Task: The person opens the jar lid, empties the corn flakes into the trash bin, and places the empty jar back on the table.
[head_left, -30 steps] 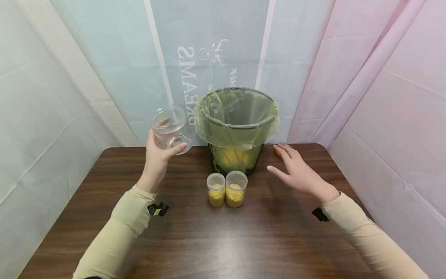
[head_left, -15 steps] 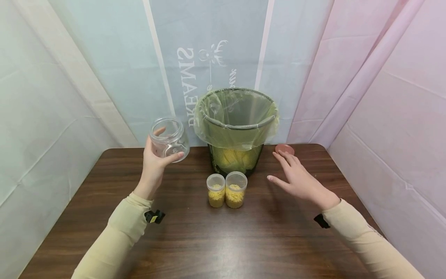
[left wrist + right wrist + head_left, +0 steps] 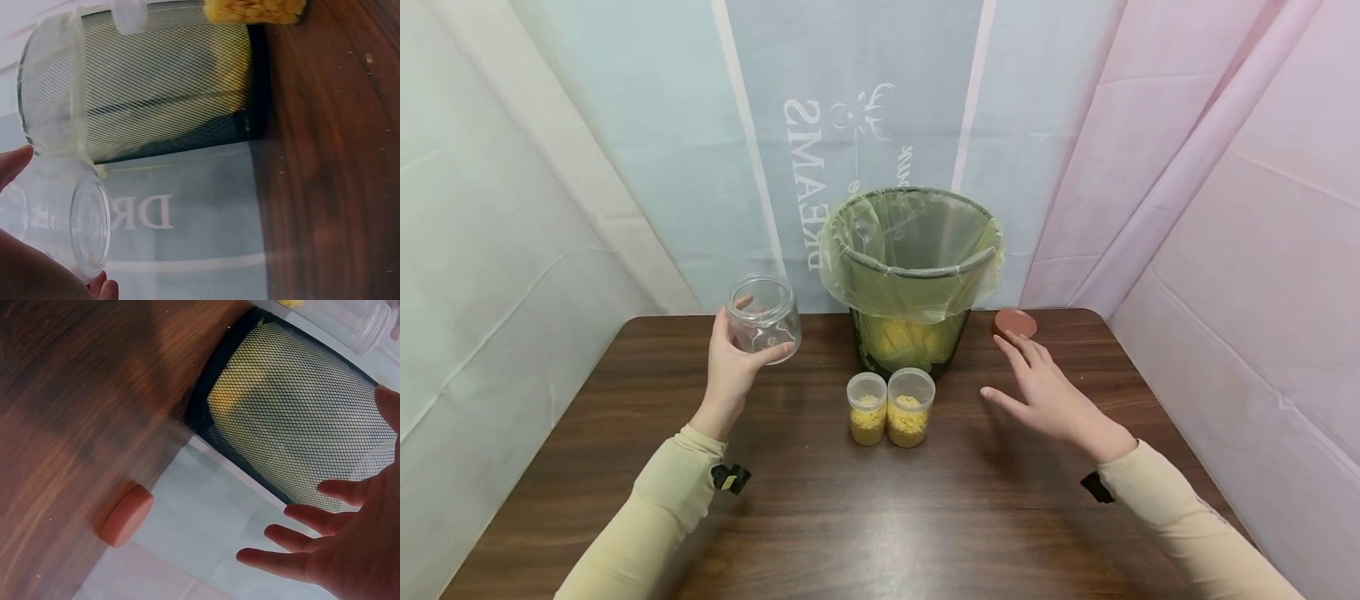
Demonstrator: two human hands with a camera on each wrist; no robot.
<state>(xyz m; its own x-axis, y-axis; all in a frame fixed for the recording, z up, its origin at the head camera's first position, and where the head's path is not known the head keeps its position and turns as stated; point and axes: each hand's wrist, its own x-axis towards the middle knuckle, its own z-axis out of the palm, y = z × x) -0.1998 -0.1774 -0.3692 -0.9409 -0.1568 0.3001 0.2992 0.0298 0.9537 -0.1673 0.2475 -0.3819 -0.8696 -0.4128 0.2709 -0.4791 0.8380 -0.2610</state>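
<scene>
My left hand (image 3: 730,367) grips a clear, empty-looking jar (image 3: 765,321) around its side, thumb in front, mouth up. In the left wrist view the jar's base (image 3: 91,226) shows above the table. My right hand (image 3: 1048,392) hovers with spread fingers over the table's right side, holding nothing. Beyond its fingertips lies a round reddish-brown lid (image 3: 1015,322), which the right wrist view shows as a thick disc (image 3: 127,515). Between the hands stand two small clear tubs, the left one (image 3: 867,417) and the right one (image 3: 908,417), each partly filled with yellow flakes.
A dark mesh wastebasket (image 3: 912,333) stands at the table's back edge behind the tubs. A translucent yellow-green bag (image 3: 895,296) lines it and folds over its rim, with something yellow low inside. Fabric curtains (image 3: 662,125) enclose the dark wooden table (image 3: 880,525) at the back and sides.
The left hand has lowered the jar toward the table. My right hand has drawn slightly back and down, uncovering the reddish-brown lid that its fingers were over.
</scene>
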